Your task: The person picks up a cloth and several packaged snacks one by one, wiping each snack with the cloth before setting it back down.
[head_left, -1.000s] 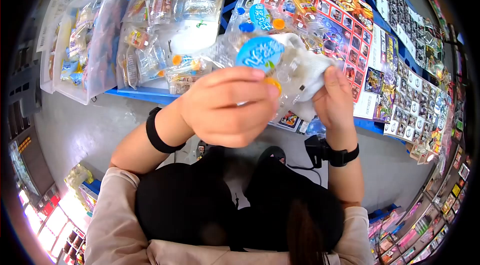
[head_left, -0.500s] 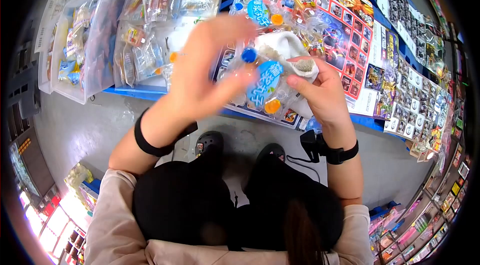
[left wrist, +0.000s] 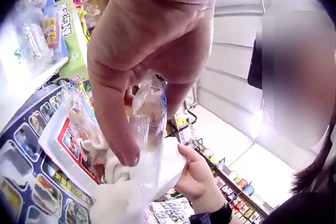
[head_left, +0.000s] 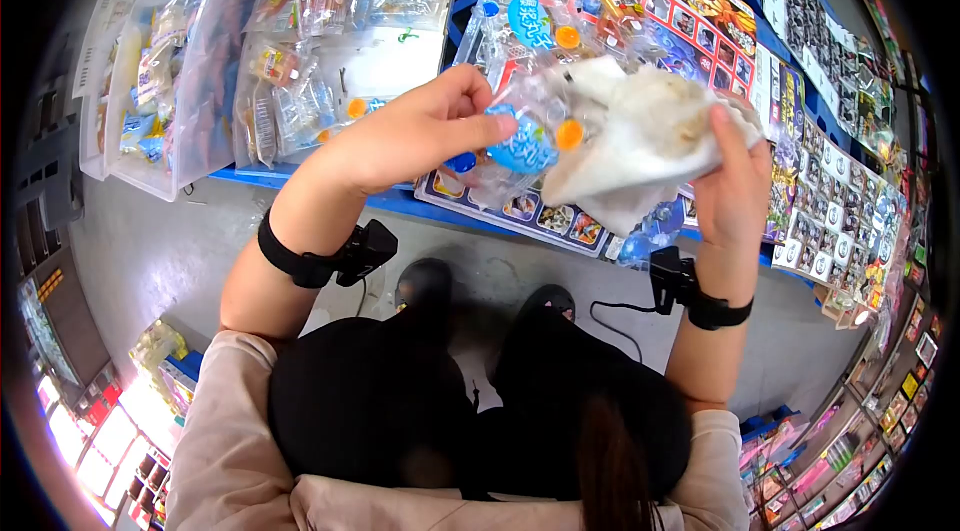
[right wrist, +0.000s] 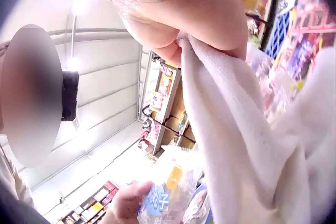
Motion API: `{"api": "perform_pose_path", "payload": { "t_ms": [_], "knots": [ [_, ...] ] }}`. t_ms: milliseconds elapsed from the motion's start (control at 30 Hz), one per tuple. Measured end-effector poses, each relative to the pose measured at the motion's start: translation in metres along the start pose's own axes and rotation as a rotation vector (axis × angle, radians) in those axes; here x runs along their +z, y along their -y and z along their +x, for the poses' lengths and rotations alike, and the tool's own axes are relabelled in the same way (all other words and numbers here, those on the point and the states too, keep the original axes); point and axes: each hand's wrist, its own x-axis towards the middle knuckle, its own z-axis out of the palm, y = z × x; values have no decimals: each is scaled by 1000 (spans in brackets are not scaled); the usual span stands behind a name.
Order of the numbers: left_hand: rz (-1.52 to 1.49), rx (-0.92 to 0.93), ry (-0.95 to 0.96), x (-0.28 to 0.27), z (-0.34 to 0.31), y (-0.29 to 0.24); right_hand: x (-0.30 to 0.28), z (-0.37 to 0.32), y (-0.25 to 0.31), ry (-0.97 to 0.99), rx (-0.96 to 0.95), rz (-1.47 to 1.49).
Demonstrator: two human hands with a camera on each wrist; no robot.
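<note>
A person holds a pack point(head_left: 522, 149) in the left hand point(head_left: 405, 136) and a cloth point(head_left: 650, 126) in the right hand point(head_left: 735, 181), both in front of the body over the near edge of the sheets. The left thumb and fingers pinch the pack's clear plastic; it has a blue label, with an orange cap point(head_left: 570, 135) showing at its right side. The right thumb and fingers grip the white cloth by one end, and the rest of it hangs in folds toward the pack — whether the two touch, one cannot tell. Greyish stains mark the cloth. Beyond them, a similar blue-labelled packet point(head_left: 530, 23) lies on the sheets, near the red sheet point(head_left: 722, 43); a dark sheet point(head_left: 553, 219) shows beneath the cloth. To the left, a blue-rimmed tray point(head_left: 400, 66) holds more clear packets, and just beside it stands a translucent bin point(head_left: 208, 136) of wrapped goods.
</note>
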Motion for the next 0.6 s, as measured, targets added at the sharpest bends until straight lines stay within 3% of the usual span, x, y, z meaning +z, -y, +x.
{"api": "perform_pose_path", "payload": {
  "t_ms": [67,200,333,367,433,533,600],
  "knots": [
    [-197,-12,-80,1,0,-1,-5,-2,11,76,-74,-115],
    [-427,25,-27,8,3,-1,26,-13,13,54,-77,-133],
    [-486,174,-101,26,12,5,64,-18,-14,125,-442,-485],
    [-495,201,-120,29,13,4,69,-15,-22,124,-442,-484],
    [-531,186,-106,32,11,2,77,-10,-34,204,-844,-871],
    [-573,192,-111,28,14,3,87,-17,-39,336,-962,-914],
    [-651,195,-170,28,13,-2,89,-25,-44,407,-926,-870]
  ]
}}
